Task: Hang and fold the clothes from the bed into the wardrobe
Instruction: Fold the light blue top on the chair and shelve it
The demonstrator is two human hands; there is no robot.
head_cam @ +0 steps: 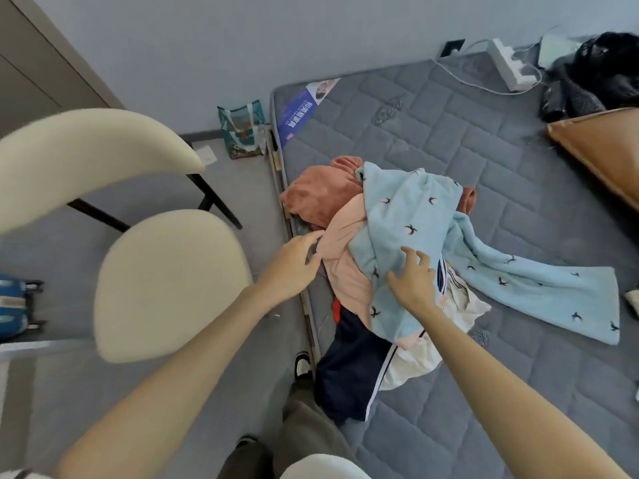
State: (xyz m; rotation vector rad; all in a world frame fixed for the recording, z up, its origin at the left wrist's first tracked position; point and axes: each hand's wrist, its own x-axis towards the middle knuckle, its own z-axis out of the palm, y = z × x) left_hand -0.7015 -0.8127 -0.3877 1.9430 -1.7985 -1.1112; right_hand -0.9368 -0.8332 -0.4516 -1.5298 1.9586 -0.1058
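Clothes pile (408,216) at bed (484,133) edge, left hand (294,262) slack-fingered at pink garment (345,271), right hand (413,278) splayed on blue garment (518,281), chair (166,281) close beside bed, bag (242,129) by wall (242,46), pillow (601,146) far right

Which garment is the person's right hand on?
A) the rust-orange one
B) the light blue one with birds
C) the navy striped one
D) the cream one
B: the right hand lies with fingers spread on the light blue bird-print garment, the topmost one.
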